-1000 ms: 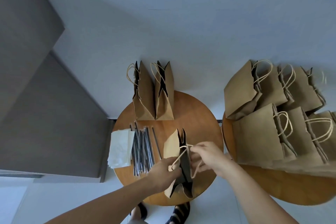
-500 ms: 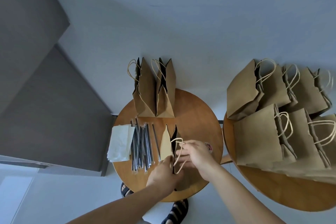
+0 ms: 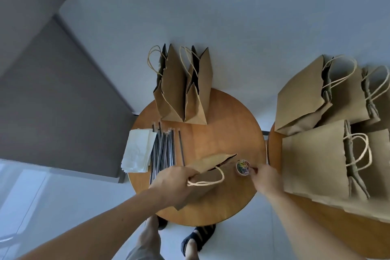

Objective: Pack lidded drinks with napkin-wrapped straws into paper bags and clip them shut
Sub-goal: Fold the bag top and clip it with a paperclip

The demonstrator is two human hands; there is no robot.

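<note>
Beside straws (image 3: 163, 150), left hand (image 3: 175, 179) grips bag (image 3: 209, 162); right hand (image 3: 264, 178) at clip cup (image 3: 243, 167), grip unclear.

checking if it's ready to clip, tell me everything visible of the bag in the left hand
The bag is plain brown paper with pale cord handles. It tilts over the wooden table, mouth nearly flat with a dark slit along its top edge. The left hand grips it near the top; one handle loop sticks out. No clip shows.
</note>
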